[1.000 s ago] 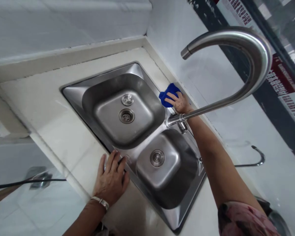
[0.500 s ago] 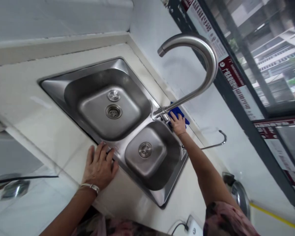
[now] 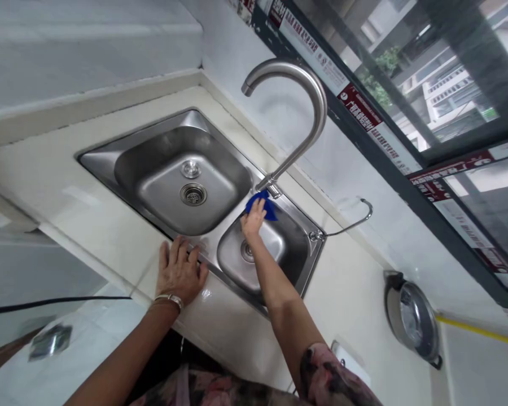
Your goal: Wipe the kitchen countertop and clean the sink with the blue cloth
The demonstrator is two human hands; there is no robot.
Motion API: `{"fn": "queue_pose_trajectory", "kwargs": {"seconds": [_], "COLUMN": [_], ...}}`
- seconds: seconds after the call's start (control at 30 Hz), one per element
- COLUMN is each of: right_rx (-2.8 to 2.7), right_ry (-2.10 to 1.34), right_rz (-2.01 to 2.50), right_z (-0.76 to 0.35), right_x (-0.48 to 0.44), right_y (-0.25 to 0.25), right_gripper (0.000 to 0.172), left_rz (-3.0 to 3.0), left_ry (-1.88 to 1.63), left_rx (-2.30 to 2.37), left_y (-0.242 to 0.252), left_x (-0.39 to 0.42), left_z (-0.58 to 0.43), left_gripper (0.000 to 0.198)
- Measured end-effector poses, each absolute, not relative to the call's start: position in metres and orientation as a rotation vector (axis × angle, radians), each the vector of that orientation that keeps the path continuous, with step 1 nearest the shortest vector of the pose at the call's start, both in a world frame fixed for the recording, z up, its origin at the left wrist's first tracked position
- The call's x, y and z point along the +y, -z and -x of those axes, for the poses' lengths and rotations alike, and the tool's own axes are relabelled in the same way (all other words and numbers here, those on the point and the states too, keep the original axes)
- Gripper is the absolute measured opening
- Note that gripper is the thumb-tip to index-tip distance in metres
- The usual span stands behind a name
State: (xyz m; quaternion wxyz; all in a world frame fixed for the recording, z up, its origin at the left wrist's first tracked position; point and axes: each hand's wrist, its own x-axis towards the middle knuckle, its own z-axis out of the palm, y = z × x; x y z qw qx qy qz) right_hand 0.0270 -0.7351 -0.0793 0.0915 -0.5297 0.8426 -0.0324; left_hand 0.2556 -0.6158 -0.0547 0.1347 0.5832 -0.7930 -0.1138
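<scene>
A blue cloth [image 3: 269,210] is in my right hand [image 3: 254,219], pressed near the base of the curved steel faucet [image 3: 317,113]. That hand is over the back edge of the smaller basin, by the divider of the double stainless sink [image 3: 214,243]. My left hand [image 3: 180,268] rests with fingers spread on the counter and the sink's front rim. It holds nothing and has a bracelet at the wrist. In the larger basin a drain strainer lies open, with a shiny round stopper [image 3: 191,169] behind it. My right hand and forearm partly cover the smaller basin's drain [image 3: 248,252].
A thin small tap [image 3: 355,219] stands at the sink's right corner. A metal pot [image 3: 412,316] sits on the counter [image 3: 342,287] by the wall at right. A white device [image 3: 349,361] lies near my right sleeve. A window with a dark frame runs along the back.
My right hand has moved the blue cloth from behind the faucet, on its right side, to the front, toward the divider. My left hand stays on the front rim. The camera view has shifted.
</scene>
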Motion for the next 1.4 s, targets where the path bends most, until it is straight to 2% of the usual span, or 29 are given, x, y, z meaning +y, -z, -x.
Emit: {"fn": "queue_pose_trajectory", "kwargs": {"seconds": [0.17,0.27,0.33,0.43,0.63,0.8,1.0,1.13,1.27,1.4], "right_rx": [2.245,2.115,2.052,2.044,2.173,2.337,2.515,2.579,2.574,2.420], "right_ry": [0.076,-0.007,-0.044,-0.094,-0.209,-0.203,-0.133,0.029,0.153,0.161], "right_rz": [1.730,1.812,1.874,1.897,1.817,1.718,1.491,1.267,1.287,1.511], "right_z": [-0.050,-0.050,-0.047,-0.040,-0.008,0.027,0.043,0.025,-0.001,-0.026], "right_x": [-0.721,-0.710,-0.702,-0.699,-0.719,-0.714,-0.743,-0.775,-0.772,-0.737], "right_y": [0.069,0.055,0.050,0.048,0.051,0.051,0.054,0.059,0.066,0.078], "right_gripper": [0.083,0.081,0.086,0.100,0.108,0.098,0.087,0.077,0.083,0.093], "left_rz": [-1.699,-1.680,-1.695,-1.870,-2.127,-2.301,-2.310,-2.325,-2.338,-2.321], "left_ry": [0.356,0.499,0.578,0.519,0.412,0.539,0.396,0.398,0.406,0.365], "left_rx": [-2.287,-2.254,-2.203,-2.056,-1.816,-1.646,-1.621,-1.628,-1.635,-1.690], "left_y": [0.056,0.054,0.050,0.045,0.035,0.034,0.039,0.035,0.033,0.036], "left_x": [-0.618,-0.621,-0.625,-0.632,-0.650,-0.659,-0.658,-0.659,-0.660,-0.660], "left_z": [-0.256,-0.262,-0.272,-0.296,-0.338,-0.336,-0.323,-0.318,-0.317,-0.317], "left_gripper": [0.054,0.053,0.054,0.058,0.066,0.072,0.070,0.073,0.077,0.078]}}
